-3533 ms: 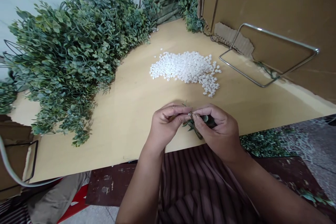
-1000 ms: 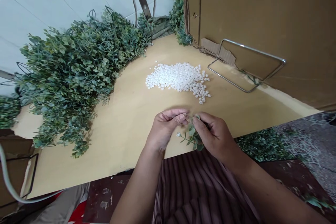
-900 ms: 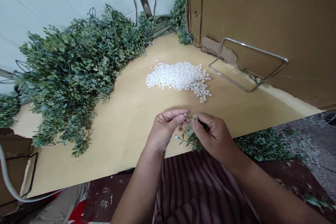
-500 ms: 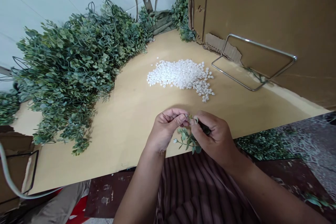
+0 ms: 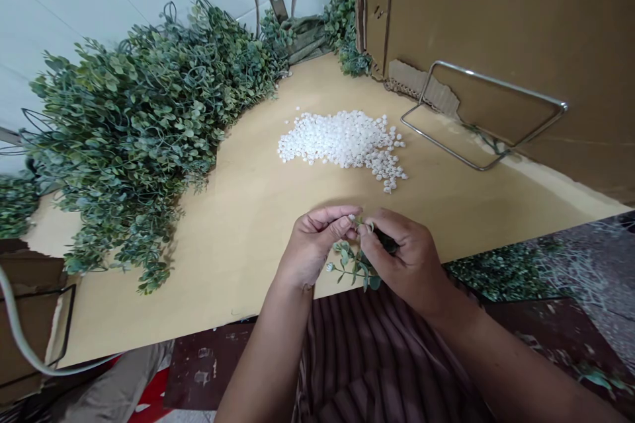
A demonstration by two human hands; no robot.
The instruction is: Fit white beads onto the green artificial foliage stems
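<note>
Close to the table's front edge, my two hands meet over an artificial leaf sprig [image 5: 358,263]. My right hand [image 5: 404,254] is closed round its stem, and the leaves hang below the fingers. Between thumb and forefinger, my left hand [image 5: 317,238] pinches a small white bead-like bud [image 5: 352,217] at the tip of a stem. Another white bud [image 5: 330,267] sits on a lower tip of the same sprig. Beyond the hands lies a loose heap of small white buds [image 5: 342,139]. My fingers partly hide the pinched stem.
A big pile of artificial greenery [image 5: 143,119] covers the table's left side. At the right, a metal wire frame [image 5: 446,149] leans by a large cardboard box [image 5: 496,26]. More greenery [image 5: 501,271] lies below the table's right edge. A pale hose [image 5: 22,337] curves at lower left.
The white bud at my left fingertips shows a little more clearly now. Both hands keep nearly the same place and grip.
</note>
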